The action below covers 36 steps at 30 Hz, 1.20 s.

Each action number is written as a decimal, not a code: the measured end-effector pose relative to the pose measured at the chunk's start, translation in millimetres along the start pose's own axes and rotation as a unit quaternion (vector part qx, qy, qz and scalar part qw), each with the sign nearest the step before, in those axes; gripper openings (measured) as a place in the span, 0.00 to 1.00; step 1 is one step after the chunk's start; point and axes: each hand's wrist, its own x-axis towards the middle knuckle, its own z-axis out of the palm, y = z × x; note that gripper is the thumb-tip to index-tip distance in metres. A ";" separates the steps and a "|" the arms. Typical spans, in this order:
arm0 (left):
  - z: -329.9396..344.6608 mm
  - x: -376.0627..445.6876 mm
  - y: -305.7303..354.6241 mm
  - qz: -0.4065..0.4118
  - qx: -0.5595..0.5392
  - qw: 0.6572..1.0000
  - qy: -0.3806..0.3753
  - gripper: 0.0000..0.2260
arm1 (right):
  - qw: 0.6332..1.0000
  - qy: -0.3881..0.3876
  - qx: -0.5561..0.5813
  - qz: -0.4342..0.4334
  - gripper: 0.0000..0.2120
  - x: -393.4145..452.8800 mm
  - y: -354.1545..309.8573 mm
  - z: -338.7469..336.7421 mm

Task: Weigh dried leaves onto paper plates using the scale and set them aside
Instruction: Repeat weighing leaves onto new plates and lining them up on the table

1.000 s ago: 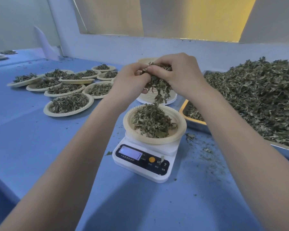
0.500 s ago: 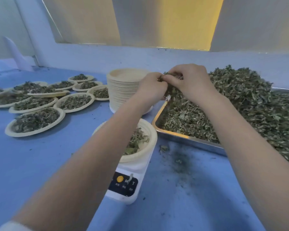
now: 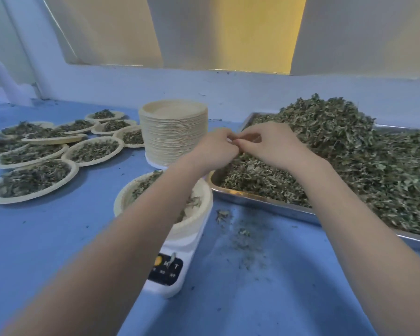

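Observation:
My left hand (image 3: 212, 150) and my right hand (image 3: 270, 144) meet fingertip to fingertip above the left end of the metal tray (image 3: 260, 202), which is heaped with dried leaves (image 3: 349, 154). Both hands have curled fingers, and no leaves show between them. Below my left forearm a paper plate (image 3: 121, 200) holding some leaves (image 3: 143, 184) sits on the white digital scale (image 3: 172, 270). My arm hides the scale's display and much of the plate.
A tall stack of empty paper plates (image 3: 174, 137) stands behind the scale. Several leaf-filled plates (image 3: 34, 178) lie on the blue table at the left. Leaf crumbs (image 3: 243, 236) are scattered between scale and tray. A wall runs along the back.
Both hands carried a clump of leaves from above the scale plate to over the tray. The clump is no longer visible in them. The view has swung right.

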 end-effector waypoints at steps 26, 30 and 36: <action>-73.4 -100.4 -121.2 -0.211 -0.099 0.965 0.123 0.28 | 0.944 -0.322 0.067 -0.035 0.72 -27.2 -69.8 78.2; -87.1 -95.9 -116.9 -0.196 -0.101 0.960 0.174 0.17 | 0.945 -0.306 0.101 -0.055 0.72 -18.7 -80.2 78.7; -125.8 -112.0 -133.6 -0.202 -0.062 0.946 0.246 0.07 | 0.942 -0.301 0.099 -0.109 0.72 5.8 -126.1 92.0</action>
